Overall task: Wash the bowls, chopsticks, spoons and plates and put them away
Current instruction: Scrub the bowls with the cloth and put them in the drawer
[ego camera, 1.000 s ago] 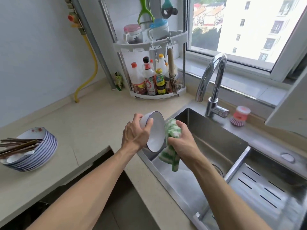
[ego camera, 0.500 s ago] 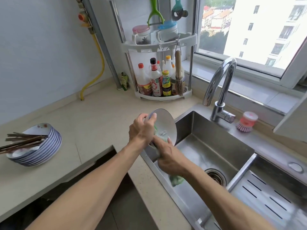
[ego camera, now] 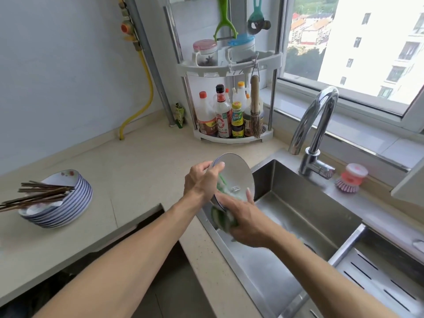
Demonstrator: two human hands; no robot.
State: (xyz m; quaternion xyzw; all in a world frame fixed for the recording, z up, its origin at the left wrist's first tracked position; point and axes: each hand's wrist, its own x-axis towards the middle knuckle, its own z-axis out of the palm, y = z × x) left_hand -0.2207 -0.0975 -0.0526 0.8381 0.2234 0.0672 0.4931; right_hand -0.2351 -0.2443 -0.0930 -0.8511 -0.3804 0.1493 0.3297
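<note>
My left hand (ego camera: 202,182) grips the rim of a white bowl (ego camera: 236,173) with a blue edge, tilted on its side over the left corner of the steel sink (ego camera: 305,203). My right hand (ego camera: 247,221) holds a green and white cloth (ego camera: 223,220) against the bowl's lower rim, with its thumb resting on the bowl's inside. Part of the cloth is hidden behind the bowl and my hand. Far left on the counter stands a stack of blue-rimmed plates (ego camera: 68,205) with several dark chopsticks (ego camera: 34,196) lying across the top.
A chrome tap (ego camera: 314,131) arches over the sink's back edge, with a pink dish brush (ego camera: 350,181) beside it. A corner rack (ego camera: 231,111) with sauce bottles and jars stands behind. A slotted drain tray (ego camera: 376,278) lies at right. A dark gap opens below the counter.
My right hand with the cloth has slid from the bowl's mouth down to its lower rim. The bowl has turned so its inside faces more to the right.
</note>
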